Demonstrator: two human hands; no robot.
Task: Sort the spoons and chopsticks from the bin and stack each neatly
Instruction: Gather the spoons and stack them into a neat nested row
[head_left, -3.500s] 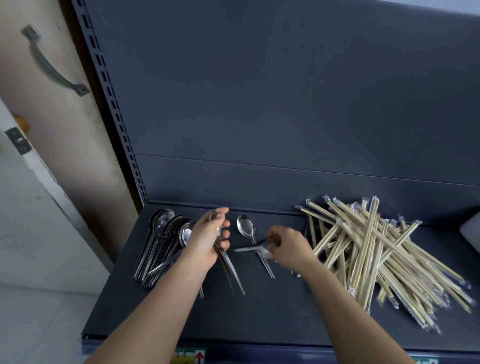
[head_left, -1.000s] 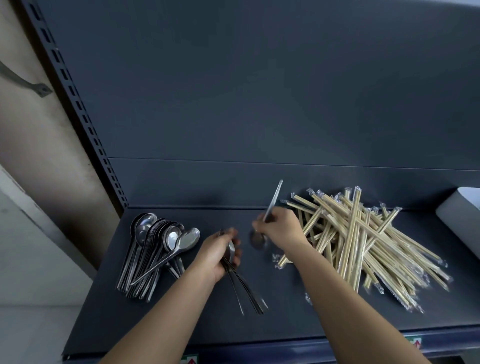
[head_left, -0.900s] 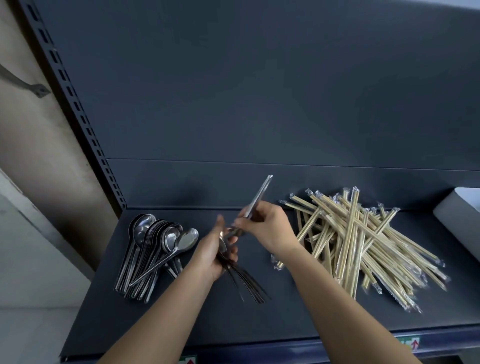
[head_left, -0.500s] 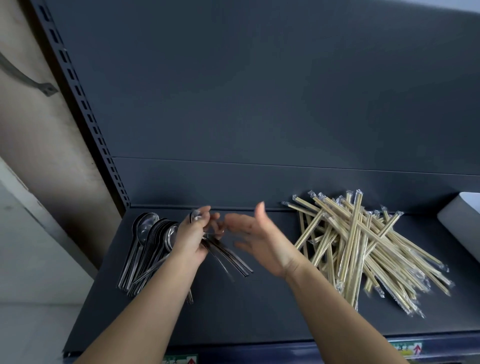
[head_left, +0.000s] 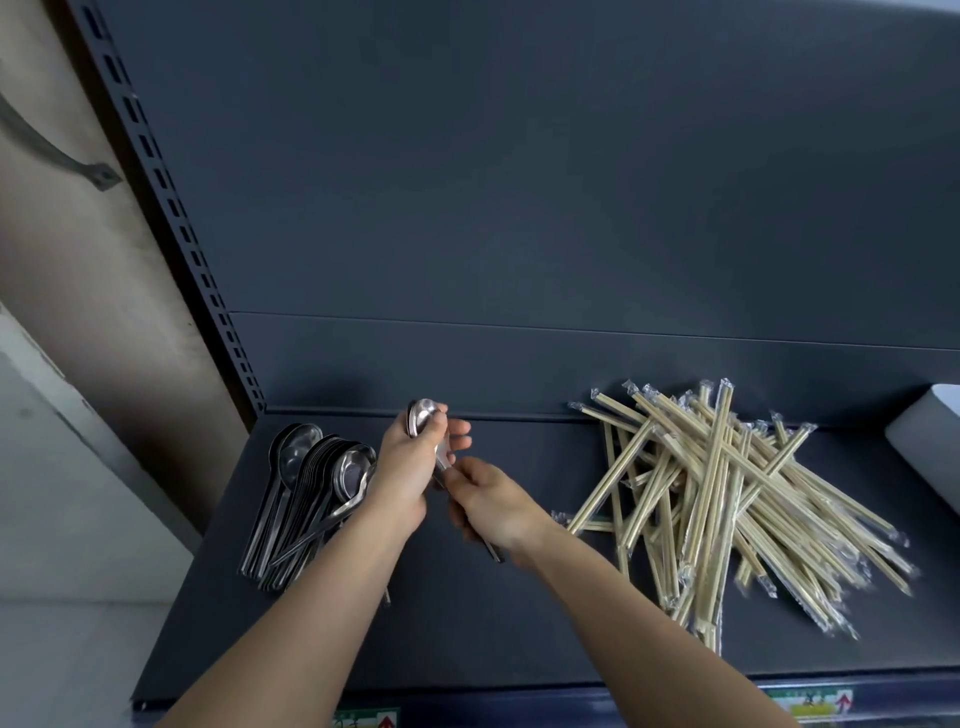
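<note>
A small bundle of steel spoons (head_left: 423, 415) is held between both hands above the dark shelf (head_left: 467, 623). My left hand (head_left: 410, 467) grips it near the bowls, which stick up past my fingers. My right hand (head_left: 491, 506) is closed around the handles, whose ends poke out below my palm. A stack of steel spoons (head_left: 306, 483) lies on the shelf to the left, bowls toward the back wall. A loose pile of wrapped bamboo chopsticks (head_left: 727, 499) lies on the right side of the shelf.
The shelf's grey back panel (head_left: 519, 208) rises right behind the piles. A slotted upright (head_left: 171, 208) runs along the left edge. A white bin corner (head_left: 930, 441) sits at the far right. The shelf's front lip (head_left: 519, 701) is below my forearms.
My right hand, open half a second ago, has closed on the handles of the bundle. My left hand has raised the bowls. Earlier the right hand passed a single spoon into the bundle.
</note>
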